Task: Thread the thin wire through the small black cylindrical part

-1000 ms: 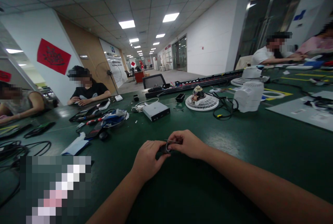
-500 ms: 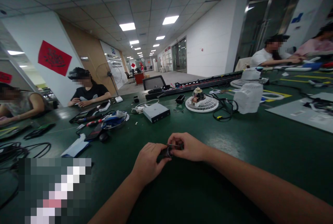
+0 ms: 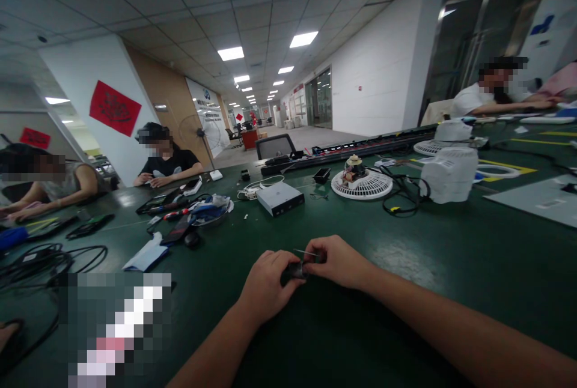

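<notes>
Both my hands meet low over the green table (image 3: pixel 451 268), just in front of me. My left hand (image 3: pixel 267 283) is closed around a small dark part (image 3: pixel 296 269) with a metal ring. My right hand (image 3: pixel 337 262) pinches the same part from the right, and a thin metal pin (image 3: pixel 306 252) sticks out above its fingers. Most of the part is hidden between my fingers.
A grey box (image 3: pixel 280 197) lies ahead, with a white fan grille and motor (image 3: pixel 361 182) and a white fan housing (image 3: pixel 451 173) to the right. Cables, tools and a phone (image 3: pixel 178 229) lie at the left. Several people sit around the table.
The view has shifted a little to the left and down, so everything sits further right. My hands stay together on the small part, lower in the picture, and the pin now points up.
</notes>
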`<state>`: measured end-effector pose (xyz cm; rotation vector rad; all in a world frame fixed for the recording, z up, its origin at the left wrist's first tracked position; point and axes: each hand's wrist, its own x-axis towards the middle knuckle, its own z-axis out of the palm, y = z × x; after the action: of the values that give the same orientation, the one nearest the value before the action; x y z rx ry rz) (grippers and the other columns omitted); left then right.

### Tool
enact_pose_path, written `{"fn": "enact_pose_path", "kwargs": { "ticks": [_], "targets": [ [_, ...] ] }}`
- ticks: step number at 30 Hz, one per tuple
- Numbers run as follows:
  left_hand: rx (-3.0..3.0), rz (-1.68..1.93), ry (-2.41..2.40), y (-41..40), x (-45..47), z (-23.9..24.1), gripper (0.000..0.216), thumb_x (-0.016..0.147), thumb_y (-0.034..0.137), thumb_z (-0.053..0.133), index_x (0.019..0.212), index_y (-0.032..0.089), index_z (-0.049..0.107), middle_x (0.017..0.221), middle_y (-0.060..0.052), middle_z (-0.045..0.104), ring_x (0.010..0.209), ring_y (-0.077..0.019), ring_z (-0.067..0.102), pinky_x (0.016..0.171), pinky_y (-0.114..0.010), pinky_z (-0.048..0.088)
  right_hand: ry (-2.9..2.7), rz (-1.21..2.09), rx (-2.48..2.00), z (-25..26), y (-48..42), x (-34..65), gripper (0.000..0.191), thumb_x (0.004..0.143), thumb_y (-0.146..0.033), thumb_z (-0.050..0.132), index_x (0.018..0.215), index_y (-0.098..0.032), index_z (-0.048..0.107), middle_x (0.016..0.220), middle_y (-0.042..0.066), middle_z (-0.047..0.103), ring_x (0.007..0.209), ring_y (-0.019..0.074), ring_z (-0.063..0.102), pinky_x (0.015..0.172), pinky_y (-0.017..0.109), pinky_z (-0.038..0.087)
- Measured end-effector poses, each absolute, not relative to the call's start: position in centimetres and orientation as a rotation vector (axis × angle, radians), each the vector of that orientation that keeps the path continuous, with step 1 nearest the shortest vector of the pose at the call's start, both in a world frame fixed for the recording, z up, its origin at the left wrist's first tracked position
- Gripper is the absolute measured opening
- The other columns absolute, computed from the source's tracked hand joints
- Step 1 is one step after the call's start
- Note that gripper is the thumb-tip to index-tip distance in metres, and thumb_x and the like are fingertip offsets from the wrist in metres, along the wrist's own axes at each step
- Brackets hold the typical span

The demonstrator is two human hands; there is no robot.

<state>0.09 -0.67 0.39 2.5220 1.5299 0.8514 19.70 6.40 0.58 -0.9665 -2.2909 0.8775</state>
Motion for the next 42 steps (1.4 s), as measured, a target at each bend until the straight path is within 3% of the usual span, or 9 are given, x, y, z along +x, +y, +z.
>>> {"fn": "enact_pose_path", "kwargs": {
  "ticks": [7,12,23,29,36,42],
  "targets": [
    [2.193,0.939,1.580,-0.1,0.2,-0.4,0.027,0.072,0.012,0.070,0.094,0.023,0.062,0.094,-0.001,0.067,0.086,-0.0192,0.063,0.074,-0.032,0.049,-2.389,0.907,-0.834,0.4,6.2,19.5,0.023,0.081,-0.031,0.064,0.101,-0.020,0.066,0.085,0.002,0.068,0.071,0.0151,0.059,0.060,0.025,0.043],
    [2.056,1.038,1.764,0.7,-0.5,-0.8,0.024,0.071,0.011,0.069,0.091,0.021,0.061,0.089,-0.001,0.068,0.081,-0.0185,0.065,0.072,-0.032,0.049,-2.346,0.753,-0.868,0.8,6.8,20.1,0.026,0.089,-0.022,0.051,0.113,-0.021,0.060,0.095,0.004,0.069,0.082,0.0165,0.062,0.072,0.028,0.046],
    [2.152,1.033,1.717,0.6,-0.8,-0.9,0.023,0.072,0.016,0.068,0.093,0.022,0.061,0.090,-0.001,0.067,0.080,-0.0187,0.065,0.071,-0.032,0.050,-2.585,0.389,-0.861,0.9,6.8,20.3,0.023,0.088,-0.023,0.053,0.103,-0.025,0.071,0.093,0.003,0.073,0.086,0.0199,0.064,0.077,0.031,0.044],
    [2.168,1.002,1.731,0.4,-0.9,-0.8,0.020,0.075,0.015,0.065,0.093,0.022,0.060,0.090,-0.001,0.066,0.080,-0.0182,0.065,0.069,-0.031,0.050,-2.578,0.502,-0.819,0.9,6.5,20.0,0.026,0.088,-0.024,0.053,0.105,-0.025,0.073,0.092,0.002,0.074,0.080,0.0178,0.065,0.073,0.028,0.045],
    [2.239,1.045,1.766,0.4,-0.8,-0.5,0.020,0.073,0.012,0.064,0.090,0.021,0.060,0.090,-0.001,0.064,0.082,-0.0189,0.063,0.072,-0.033,0.050,-2.625,0.132,-0.781,1.1,6.7,20.2,0.024,0.091,-0.022,0.052,0.102,-0.024,0.072,0.090,0.004,0.071,0.085,0.0193,0.060,0.072,0.029,0.042],
    [2.270,1.060,1.675,0.3,-0.7,-0.4,0.020,0.074,0.012,0.064,0.091,0.022,0.060,0.091,-0.001,0.064,0.083,-0.0185,0.063,0.073,-0.033,0.051,-2.609,0.026,-0.799,1.6,6.1,20.1,0.025,0.092,-0.021,0.048,0.103,-0.022,0.071,0.096,0.006,0.068,0.086,0.0185,0.058,0.073,0.028,0.041]
  ]
}}
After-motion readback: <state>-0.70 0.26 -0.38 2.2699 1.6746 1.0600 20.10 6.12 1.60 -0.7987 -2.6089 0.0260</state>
